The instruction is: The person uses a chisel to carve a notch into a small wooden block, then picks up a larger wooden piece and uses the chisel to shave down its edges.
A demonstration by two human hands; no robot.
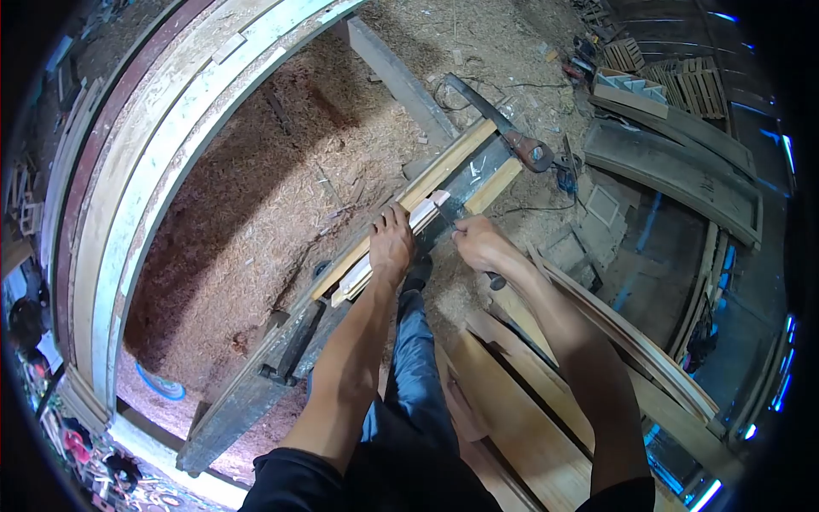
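Note:
My left hand (392, 240) is closed over a pale wooden strip (355, 275) that lies slantwise along the workbench (229, 418), its fingers bent over the top. Just to the right, my right hand (483, 245) grips a chisel-like tool by its dark handle (496, 281). The tool's blade points up and left at the strip's far end (439, 197). How far the blade touches the wood is too small to tell. A longer yellowish board (461, 154) runs along the bench's left edge, next to the strip.
A saw-like tool with a brown handle (531, 152) lies across the bench's far end, near a short wood block (495, 186). A dark metal clamp (294, 346) is at the near end. Curved painted boards (183, 141) arch at left; wide planks (503, 388) lie at right. Shavings (247, 205) cover the ground.

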